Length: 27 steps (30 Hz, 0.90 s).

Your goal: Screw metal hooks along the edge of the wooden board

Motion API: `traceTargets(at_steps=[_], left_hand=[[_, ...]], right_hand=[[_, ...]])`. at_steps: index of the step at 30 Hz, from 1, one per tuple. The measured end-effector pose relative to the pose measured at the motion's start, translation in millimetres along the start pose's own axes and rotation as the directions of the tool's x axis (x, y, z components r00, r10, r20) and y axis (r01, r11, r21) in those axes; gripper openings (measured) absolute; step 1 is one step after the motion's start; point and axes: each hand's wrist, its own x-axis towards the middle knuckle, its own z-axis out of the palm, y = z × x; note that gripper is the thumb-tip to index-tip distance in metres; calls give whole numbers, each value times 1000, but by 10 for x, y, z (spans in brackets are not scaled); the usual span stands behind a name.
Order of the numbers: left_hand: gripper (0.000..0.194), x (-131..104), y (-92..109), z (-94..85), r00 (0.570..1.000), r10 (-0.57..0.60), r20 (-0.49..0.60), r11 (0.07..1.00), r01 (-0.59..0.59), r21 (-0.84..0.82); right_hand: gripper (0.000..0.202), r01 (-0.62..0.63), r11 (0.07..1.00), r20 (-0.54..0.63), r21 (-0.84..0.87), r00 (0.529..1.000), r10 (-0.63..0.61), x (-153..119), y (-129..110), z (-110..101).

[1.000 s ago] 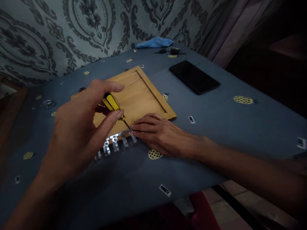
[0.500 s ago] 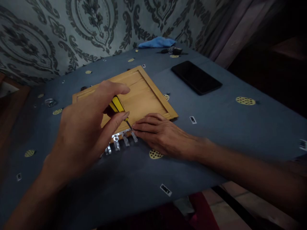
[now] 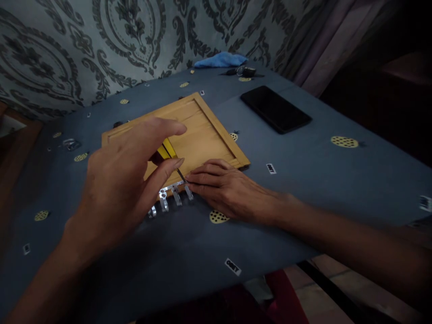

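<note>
My left hand (image 3: pixel 118 173) is closed around the yellow handle of a screwdriver (image 3: pixel 169 148). Its thin shaft slants down to the right end of a shiny metal hook rail (image 3: pixel 173 188), where the tip meets the rail or a screw too small to make out. The rail lies along the near edge of a framed wooden board (image 3: pixel 202 130), with several hooks sticking out toward me. My right hand (image 3: pixel 229 186) lies on the board's near edge, fingers together, fingertips against the rail's end beside the screwdriver tip. Whatever they pinch is hidden.
A black phone (image 3: pixel 276 109) lies right of the board on the blue patterned tablecloth (image 3: pixel 303 180). Farther back are a blue cloth (image 3: pixel 221 60) and a dark watch-like item (image 3: pixel 245 71). A small clear object (image 3: pixel 70 144) sits at left. A patterned curtain or wall covering (image 3: pixel 135 40) borders the table's back.
My left hand has turned slightly and shifted a little to the right around the screwdriver handle. The screwdriver tip, the board and my right hand stay in place.
</note>
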Motion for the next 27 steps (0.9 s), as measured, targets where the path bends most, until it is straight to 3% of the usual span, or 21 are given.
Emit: traceTargets(at_steps=[6, 10, 17, 24, 27], left_hand=[[37, 14, -46, -15, 998, -1, 66, 999, 5, -51], [36, 9, -41, -5, 999, -2, 44, 999, 0, 43], [36, 19, -15, -45, 992, 75, 97, 997, -77, 21], [33, 16, -12, -13, 999, 6, 49, 998, -9, 64], [36, 0, -25, -40, 995, -53, 85, 999, 53, 4]], right_hand=[[32, -9, 1000, 20, 10, 1000, 8, -5, -1, 0], [31, -13, 1000, 16, 9, 1000, 13, -7, -4, 8], [32, -19, 1000, 43, 16, 999, 18, -3, -11, -12], [31, -13, 1000, 22, -13, 1000, 13, -6, -10, 4], [30, -3, 1000, 12, -20, 1000, 3, -6, -12, 3]])
